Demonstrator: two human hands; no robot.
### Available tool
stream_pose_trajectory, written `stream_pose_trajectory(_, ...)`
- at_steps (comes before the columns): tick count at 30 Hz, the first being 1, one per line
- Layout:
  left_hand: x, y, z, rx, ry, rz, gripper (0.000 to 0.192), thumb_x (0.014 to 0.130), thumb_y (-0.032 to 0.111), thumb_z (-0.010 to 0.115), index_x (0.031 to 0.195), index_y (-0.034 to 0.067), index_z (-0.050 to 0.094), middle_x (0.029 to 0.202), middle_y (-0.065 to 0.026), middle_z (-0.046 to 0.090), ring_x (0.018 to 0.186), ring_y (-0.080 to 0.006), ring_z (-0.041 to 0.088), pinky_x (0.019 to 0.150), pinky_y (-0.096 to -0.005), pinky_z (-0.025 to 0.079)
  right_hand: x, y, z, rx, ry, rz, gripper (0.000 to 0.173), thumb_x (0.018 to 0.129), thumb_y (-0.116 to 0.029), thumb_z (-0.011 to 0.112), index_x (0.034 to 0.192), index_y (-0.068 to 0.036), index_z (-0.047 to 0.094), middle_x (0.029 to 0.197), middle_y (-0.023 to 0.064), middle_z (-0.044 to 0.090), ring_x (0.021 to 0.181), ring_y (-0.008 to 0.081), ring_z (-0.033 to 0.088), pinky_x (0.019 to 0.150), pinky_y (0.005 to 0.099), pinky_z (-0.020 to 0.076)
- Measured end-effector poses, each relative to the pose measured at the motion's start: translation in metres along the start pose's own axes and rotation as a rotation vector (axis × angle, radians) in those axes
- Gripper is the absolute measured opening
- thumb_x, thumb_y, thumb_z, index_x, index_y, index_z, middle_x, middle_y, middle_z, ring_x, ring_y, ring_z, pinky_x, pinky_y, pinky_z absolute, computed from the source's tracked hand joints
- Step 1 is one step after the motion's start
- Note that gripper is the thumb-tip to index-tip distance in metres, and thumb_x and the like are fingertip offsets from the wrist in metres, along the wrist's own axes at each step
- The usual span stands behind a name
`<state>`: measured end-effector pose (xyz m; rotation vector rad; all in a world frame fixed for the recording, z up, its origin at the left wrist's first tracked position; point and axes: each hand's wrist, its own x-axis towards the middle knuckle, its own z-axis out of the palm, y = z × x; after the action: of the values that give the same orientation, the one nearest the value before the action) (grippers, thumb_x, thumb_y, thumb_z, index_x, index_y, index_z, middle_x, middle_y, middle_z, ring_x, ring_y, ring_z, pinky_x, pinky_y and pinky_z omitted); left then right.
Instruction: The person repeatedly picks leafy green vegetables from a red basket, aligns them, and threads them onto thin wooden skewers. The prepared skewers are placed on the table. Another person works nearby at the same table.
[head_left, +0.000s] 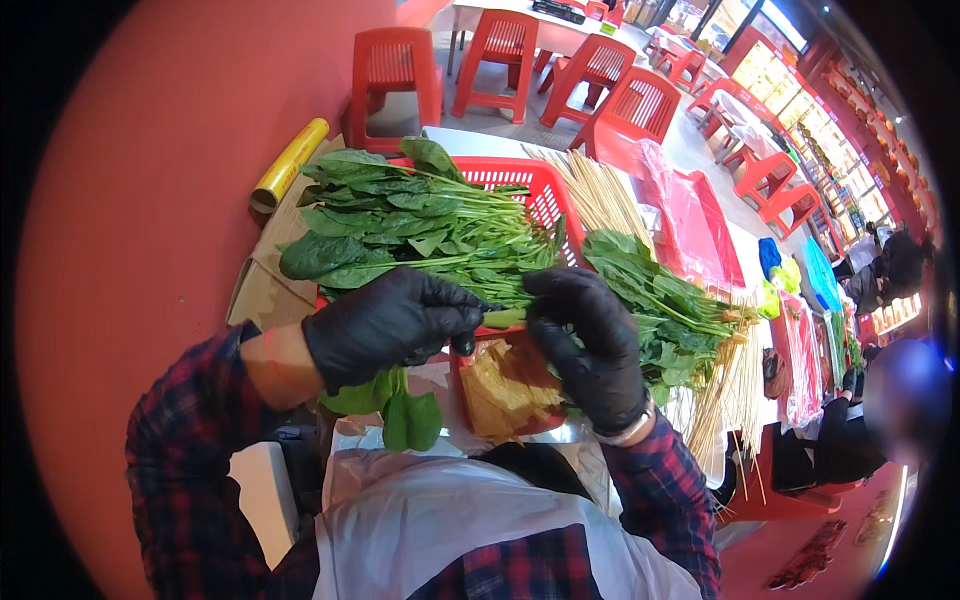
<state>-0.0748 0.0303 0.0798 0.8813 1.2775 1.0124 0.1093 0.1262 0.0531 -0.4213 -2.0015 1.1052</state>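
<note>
My left hand, in a black glove, grips a bunch of leafy greens whose leaves hang below it. The pale green stem end points to my right hand, also black-gloved, whose curled fingers are at its tip; whether they grip it is hidden. Behind my hands, a large heap of leafy greens lies in a red plastic basket. Below the stem is a smaller red container with yellowish tofu-skin-like sheets. Skewered greens lie to the right.
Bamboo skewers lie behind the greens, with more skewers at the right. A red tray with plastic film stands beyond. A yellow tube rests on cardboard at left. A person sits at the right; red chairs stand behind.
</note>
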Motion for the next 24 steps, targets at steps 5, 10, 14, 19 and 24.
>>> stream_pose_trajectory(5,-0.01,-0.046,-0.016,0.007,-0.033,0.093,0.016,0.089,0.014,0.052,0.084,0.003,0.062,0.065,0.0028,0.053,0.053,-0.0025,0.038,0.048,-0.0178,0.032,-0.041,0.055,-0.006,-0.277,-0.363,0.018,0.022,0.072,-0.001,0.059,0.093,-0.006,0.059,0.084,0.0149,0.059,0.068,0.0315,0.059,0.062,0.034,0.0486)
stream_pose_trajectory(10,0.001,-0.093,-0.008,-0.054,0.104,0.26,0.017,0.089,0.013,0.05,0.091,0.001,0.062,0.075,0.0008,0.057,0.052,-0.0025,0.036,0.048,-0.0177,0.031,-0.081,0.093,0.017,-0.606,-0.513,0.045,0.017,0.069,-0.014,0.063,0.084,-0.006,0.061,0.076,0.0132,0.058,0.066,0.0336,0.057,0.058,0.0372,0.0474)
stream_pose_trajectory(14,0.005,-0.101,-0.009,-0.119,0.132,0.199,0.019,0.089,0.012,0.051,0.099,0.0,0.06,0.079,-0.0012,0.059,0.053,-0.0031,0.037,0.049,-0.0177,0.032,-0.08,0.091,0.027,-0.717,-0.493,0.096,0.013,0.067,-0.017,0.061,0.076,-0.008,0.059,0.071,0.0114,0.055,0.063,0.0315,0.056,0.053,0.0392,0.0458)
stream_pose_trajectory(19,0.012,-0.1,-0.008,-0.258,0.153,0.217,0.021,0.088,0.01,0.051,0.105,0.0,0.059,0.078,-0.0018,0.06,0.053,-0.0039,0.038,0.049,-0.0177,0.033,-0.075,0.085,0.02,-0.547,-0.34,0.121,0.009,0.07,-0.011,0.06,0.078,-0.006,0.059,0.077,0.013,0.059,0.067,0.032,0.058,0.054,0.0383,0.0459)
stream_pose_trajectory(24,0.023,-0.079,-0.007,-0.196,0.1,0.245,0.027,0.088,0.006,0.051,0.115,0.003,0.056,0.081,-0.0004,0.061,0.063,-0.0041,0.047,0.057,-0.0173,0.04,-0.067,0.059,0.004,0.004,-0.178,0.541,0.014,0.076,-0.004,0.059,0.09,0.0,0.057,0.08,0.0068,0.06,0.075,0.018,0.058,0.065,0.0281,0.0452)
